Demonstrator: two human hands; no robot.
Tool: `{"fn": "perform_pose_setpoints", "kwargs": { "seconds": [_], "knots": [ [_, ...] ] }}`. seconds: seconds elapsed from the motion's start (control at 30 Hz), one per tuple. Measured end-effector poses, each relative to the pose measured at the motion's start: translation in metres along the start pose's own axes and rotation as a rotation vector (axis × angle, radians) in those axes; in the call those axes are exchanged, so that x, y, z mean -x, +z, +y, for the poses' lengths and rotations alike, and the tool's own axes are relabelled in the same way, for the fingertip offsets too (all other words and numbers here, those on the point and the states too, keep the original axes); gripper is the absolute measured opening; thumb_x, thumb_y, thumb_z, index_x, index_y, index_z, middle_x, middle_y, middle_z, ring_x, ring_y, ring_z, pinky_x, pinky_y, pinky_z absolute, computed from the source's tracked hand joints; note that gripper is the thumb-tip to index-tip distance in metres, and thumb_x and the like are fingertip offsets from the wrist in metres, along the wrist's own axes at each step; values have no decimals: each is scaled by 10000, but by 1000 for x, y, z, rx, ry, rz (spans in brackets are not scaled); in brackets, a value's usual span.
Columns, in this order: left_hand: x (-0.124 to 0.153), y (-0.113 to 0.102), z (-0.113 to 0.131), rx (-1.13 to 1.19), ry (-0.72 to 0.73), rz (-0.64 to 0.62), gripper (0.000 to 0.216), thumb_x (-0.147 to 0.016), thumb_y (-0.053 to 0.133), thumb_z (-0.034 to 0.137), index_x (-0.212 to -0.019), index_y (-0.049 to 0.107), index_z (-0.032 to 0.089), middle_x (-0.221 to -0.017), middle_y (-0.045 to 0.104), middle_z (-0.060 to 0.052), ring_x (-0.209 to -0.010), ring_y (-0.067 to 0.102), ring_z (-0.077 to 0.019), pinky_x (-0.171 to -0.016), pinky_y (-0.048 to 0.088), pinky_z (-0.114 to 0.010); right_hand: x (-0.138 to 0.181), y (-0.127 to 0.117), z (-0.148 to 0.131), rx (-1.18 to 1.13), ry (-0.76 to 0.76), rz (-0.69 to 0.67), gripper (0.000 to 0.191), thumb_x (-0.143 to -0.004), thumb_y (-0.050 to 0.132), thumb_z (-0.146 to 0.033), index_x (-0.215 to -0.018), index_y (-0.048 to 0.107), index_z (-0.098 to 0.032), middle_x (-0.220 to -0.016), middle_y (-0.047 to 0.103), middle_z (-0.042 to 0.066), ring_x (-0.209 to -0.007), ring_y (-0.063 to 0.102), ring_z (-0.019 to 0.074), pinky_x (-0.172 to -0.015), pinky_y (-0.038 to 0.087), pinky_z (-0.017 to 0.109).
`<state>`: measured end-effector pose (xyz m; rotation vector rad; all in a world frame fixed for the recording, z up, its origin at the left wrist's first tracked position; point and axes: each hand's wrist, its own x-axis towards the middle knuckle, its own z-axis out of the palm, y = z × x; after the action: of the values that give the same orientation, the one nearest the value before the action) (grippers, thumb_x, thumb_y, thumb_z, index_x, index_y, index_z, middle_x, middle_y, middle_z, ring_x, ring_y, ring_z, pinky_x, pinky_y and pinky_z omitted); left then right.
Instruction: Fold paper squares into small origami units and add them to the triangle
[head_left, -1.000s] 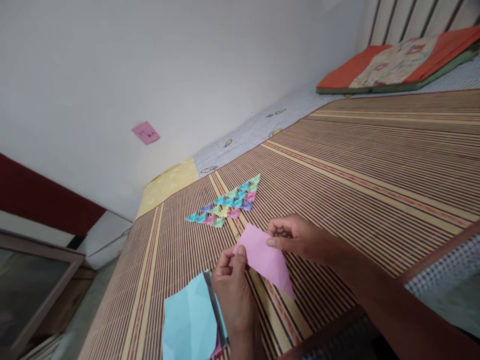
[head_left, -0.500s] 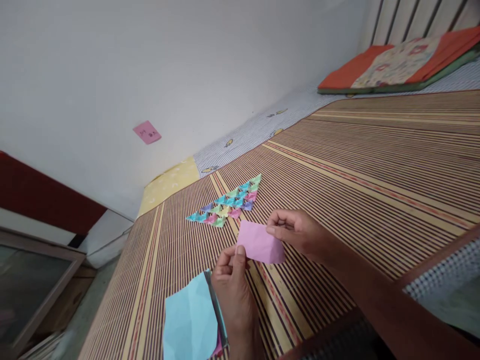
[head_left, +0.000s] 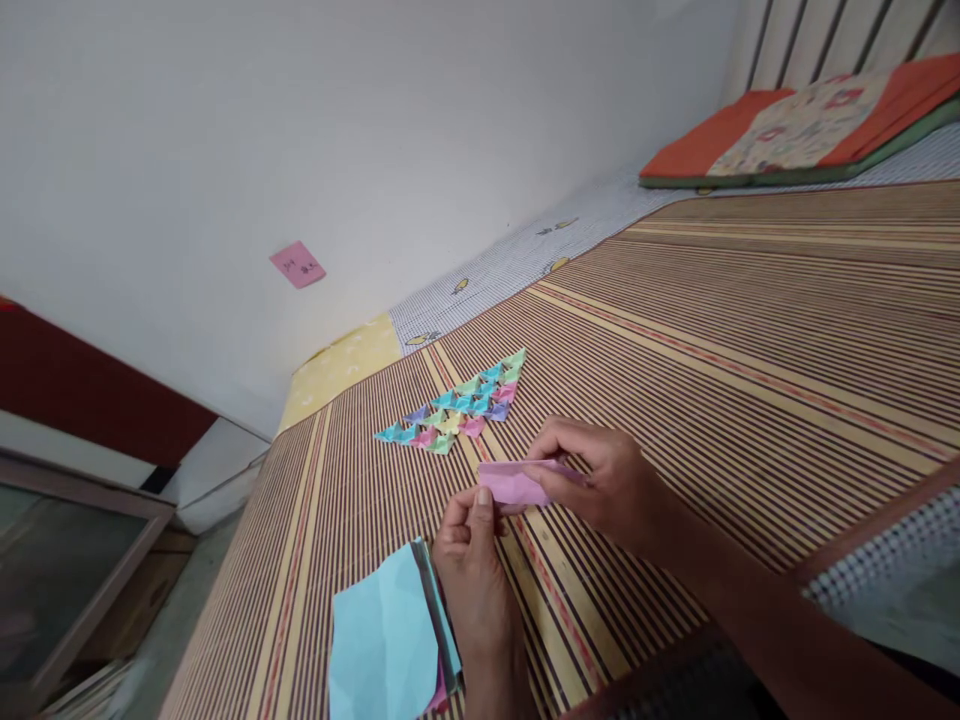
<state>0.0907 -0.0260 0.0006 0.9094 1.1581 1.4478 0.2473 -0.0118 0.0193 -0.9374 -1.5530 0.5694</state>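
Note:
Both my hands hold one pink paper (head_left: 512, 483), folded over into a narrow strip, just above the striped mat (head_left: 750, 330). My left hand (head_left: 474, 570) pinches its near left corner between thumb and fingers. My right hand (head_left: 600, 480) pinches its right part, fingers curled over the top edge. Just beyond the paper, a triangle of several small folded paper pieces (head_left: 457, 405) in blue, green, pink and purple lies flat on the mat.
A stack of coloured paper sheets (head_left: 386, 640), light blue on top, lies by my left wrist. A pink note (head_left: 298, 264) sticks to the white wall. An orange and patterned cushion (head_left: 802, 125) sits at the far right. The floor drops away at left.
The pink sheet hung open as a long flap a second ago. My right hand has folded it up and over, so it is a flat narrow strip now. My left hand kept its pinch.

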Motion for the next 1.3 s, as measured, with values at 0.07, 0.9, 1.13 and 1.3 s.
{"fn": "perform_pose_setpoints", "kwargs": {
  "seconds": [0.07, 0.9, 1.13, 1.3],
  "knots": [
    [-1, 0, 0, -41, 13, 25, 271, -811, 763, 417, -791, 683, 159, -710, 707, -22, -650, 640, -137, -639, 485, -225, 1, 3, 1, 142, -156, 45, 132, -909, 579, -140, -793, 622, -185, -765, 635, 23, -737, 568, 172, -679, 418, 304],
    [-8, -16, 16, 202, -70, 94, 297, -641, 891, 316, -795, 756, 101, -767, 773, -82, -614, 694, -169, -564, 530, -257, 4, 3, -6, 283, -306, 98, 109, -935, 582, -193, -1022, 647, -204, -1019, 698, 95, -998, 629, 264, -888, 474, 442],
    [-7, -15, 18, 174, -104, 89, 283, -612, 909, 301, -726, 744, 102, -717, 765, -82, -611, 700, -175, -580, 544, -260, -1, -18, 18, 15, 105, -7, 171, -923, 609, -179, -1046, 716, -230, -1026, 719, 57, -952, 676, 213, -825, 536, 343],
    [-4, -12, 19, 115, -115, -2, 304, -644, 888, 336, -797, 778, 98, -752, 775, -103, -699, 731, -226, -673, 565, -320, -2, -19, 14, -223, 148, -259, 193, -887, 714, -272, -1065, 759, -214, -1082, 710, 73, -1004, 667, 219, -863, 534, 355]
  ]
}}
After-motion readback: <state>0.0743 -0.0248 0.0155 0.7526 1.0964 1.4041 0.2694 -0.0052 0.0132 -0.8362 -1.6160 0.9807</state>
